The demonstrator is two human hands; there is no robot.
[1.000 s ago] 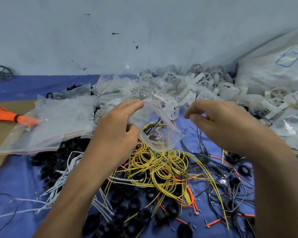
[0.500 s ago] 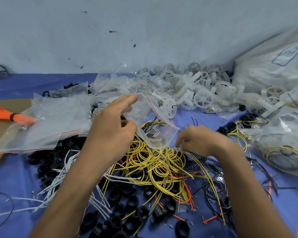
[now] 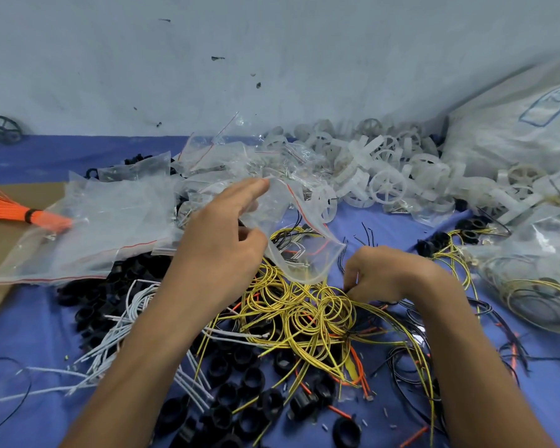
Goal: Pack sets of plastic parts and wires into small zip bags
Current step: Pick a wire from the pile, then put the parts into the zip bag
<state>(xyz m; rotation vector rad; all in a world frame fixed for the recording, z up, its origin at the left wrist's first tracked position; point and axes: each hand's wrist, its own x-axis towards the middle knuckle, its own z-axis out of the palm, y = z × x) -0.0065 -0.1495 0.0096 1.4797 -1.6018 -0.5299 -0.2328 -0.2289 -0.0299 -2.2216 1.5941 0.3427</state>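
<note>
Holding a part-filled zip bag [image 3: 299,240] in my left hand [image 3: 219,244], my right hand [image 3: 387,273] pinches near yellow wires [image 3: 291,305]; much left unpacked.

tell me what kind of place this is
Probably a small kit-packing workbench: loose heaps of white plastic wheels, black rings and yellow wires cover a blue cloth, clear zip bags lie piled beside them, and the left hand holds one zip bag.
</note>
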